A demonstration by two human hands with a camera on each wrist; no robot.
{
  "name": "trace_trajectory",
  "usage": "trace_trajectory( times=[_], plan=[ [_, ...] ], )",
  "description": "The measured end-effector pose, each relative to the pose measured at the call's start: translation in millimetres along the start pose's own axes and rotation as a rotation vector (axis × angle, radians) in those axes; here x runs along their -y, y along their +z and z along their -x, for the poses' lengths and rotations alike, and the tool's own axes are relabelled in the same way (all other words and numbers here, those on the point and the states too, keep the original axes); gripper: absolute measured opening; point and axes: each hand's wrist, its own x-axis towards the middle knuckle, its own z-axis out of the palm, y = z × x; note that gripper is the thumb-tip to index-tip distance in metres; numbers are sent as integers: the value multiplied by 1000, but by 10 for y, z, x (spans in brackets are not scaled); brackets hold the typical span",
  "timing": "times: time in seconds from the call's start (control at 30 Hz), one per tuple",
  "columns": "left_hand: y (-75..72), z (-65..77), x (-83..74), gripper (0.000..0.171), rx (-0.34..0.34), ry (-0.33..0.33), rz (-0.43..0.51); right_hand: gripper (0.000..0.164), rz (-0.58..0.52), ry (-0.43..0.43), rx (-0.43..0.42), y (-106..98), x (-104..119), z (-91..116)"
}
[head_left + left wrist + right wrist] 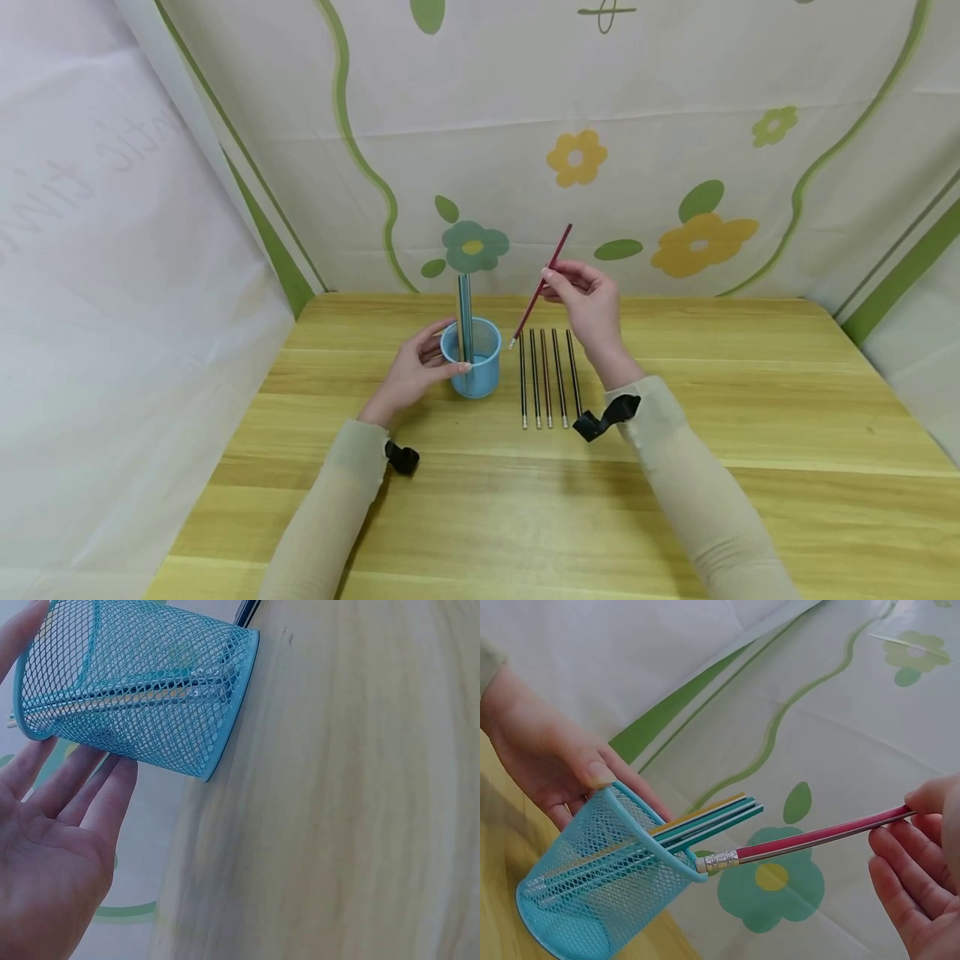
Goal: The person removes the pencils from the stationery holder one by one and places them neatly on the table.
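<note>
A light-blue mesh pencil cup [480, 385] stands upright on the table, with a few green and yellowish pencils [720, 820] leaning inside it. My left hand [408, 371] grips the cup from its left side, thumb at the rim and fingers behind. In the left wrist view the fingers lie along the mesh wall. Between thumb and fingers, my right hand [594, 310] pinches a red pencil [531, 307] near its upper part. That pencil slants in the air right of the cup, its eraser end lowest; in the right wrist view the eraser overlaps the cup's rim.
Several dark pencils [536, 375] lie side by side on the wooden table [480, 517], just right of the cup, eraser ends toward me. One among them is reddish brown. A white cloth backdrop [480, 100] with printed flowers hangs behind the table's far edge.
</note>
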Motion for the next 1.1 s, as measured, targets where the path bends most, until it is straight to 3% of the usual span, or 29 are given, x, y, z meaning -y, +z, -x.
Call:
trace_trajectory(
  times=[1.1],
  plan=[
    [-7,-17,41,75,6,23,-6,38,30,1,-67,-492,8,-48]
  ],
)
